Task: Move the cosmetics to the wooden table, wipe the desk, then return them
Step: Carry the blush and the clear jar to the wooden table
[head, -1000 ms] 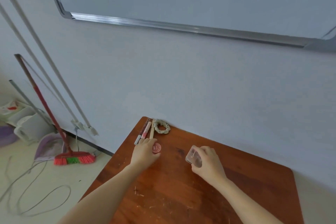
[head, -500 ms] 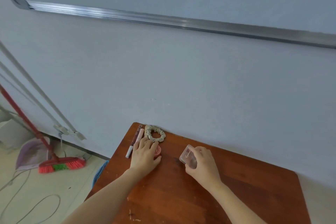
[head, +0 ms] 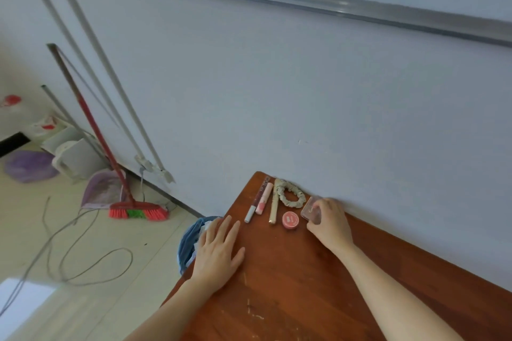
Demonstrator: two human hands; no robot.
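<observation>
Fingers (head: 322, 206) of the right hand (head: 329, 223) curl round a small clear compact (head: 310, 212), holding it low just right of the round red tin (head: 290, 220). I cannot tell whether it rests on the wood. The left hand (head: 219, 249) lies palm down on the desk (head: 304, 285), fingers (head: 221, 230) straight and slightly spread, gripping nothing. It sits left of the tin and nearer the person.

Just left of the tin lies a beige stick (head: 273, 202). Further left are a pink tube (head: 263, 198) and a dark pen with a white cap (head: 256, 202), side by side. Behind the tin a pale scrunchie (head: 291, 194) sits against the wall (head: 277, 91), overlapping the stick's far end.

The desk is reddish-brown wood, with pale scratches and flecks on the part nearer than the tin. High above the tin runs a whiteboard's metal frame (head: 304, 1). Left of the tin, past the desk's edge, stands a blue bin (head: 191, 241). Further left a red broom (head: 138, 212) leans by the wall beside a lilac dustpan (head: 101, 188), and a grey cable (head: 83, 257) loops over the pale floor.
</observation>
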